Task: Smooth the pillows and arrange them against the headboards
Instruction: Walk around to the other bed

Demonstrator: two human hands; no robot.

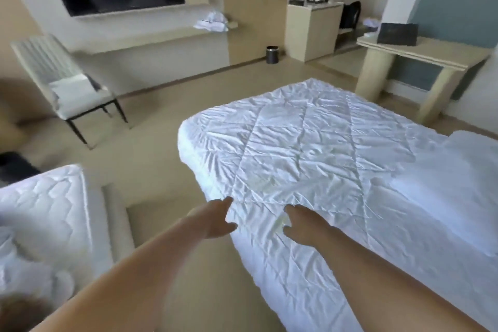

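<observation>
Two beds stand on the beige floor of a hotel room: a bare quilted mattress (40,210) at lower left, and another under a creased white quilt (296,143) running from centre to lower right. A white pillow (71,90) lies flat on the chair (37,54) at mid left, its long axis across the seat. The left grip (213,219), fingers spread wide, touches the quilt's near edge. The right grip (301,226) rests splayed on the quilt just beside it, holding nothing.

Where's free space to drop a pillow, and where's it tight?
Free: the bed top beyond the left hand and right hand, up to its far corner; the floor between it and the other bed. Crowded: the chair holds a cushion; the shelf holds crumpled cloth.
</observation>
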